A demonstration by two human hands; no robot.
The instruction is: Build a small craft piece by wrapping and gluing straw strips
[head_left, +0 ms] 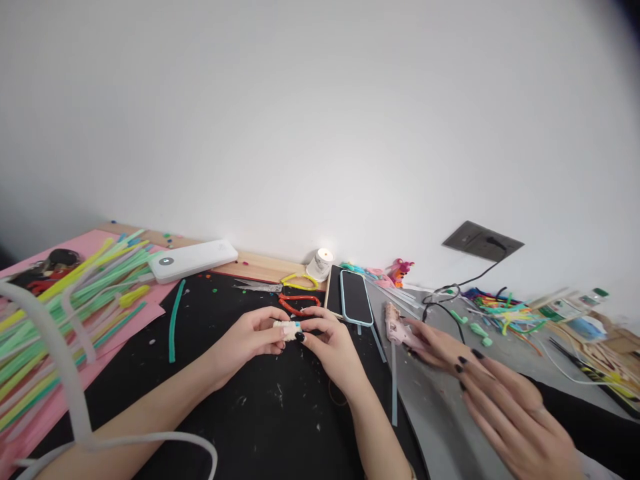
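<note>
One cream fuzzy piece point(286, 331), between left hand point(260, 335) and right hand point(327, 340) fingertips

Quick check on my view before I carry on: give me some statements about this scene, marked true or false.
1. The left hand and right hand both hold the small cream piece. True.
2. Both handles of the scissors are blue. False: one is yellow, the other red.
3. The phone lies to the right of the scissors. True.
4. The teal strip lies on pink paper. False: it is on the black surface.
</note>
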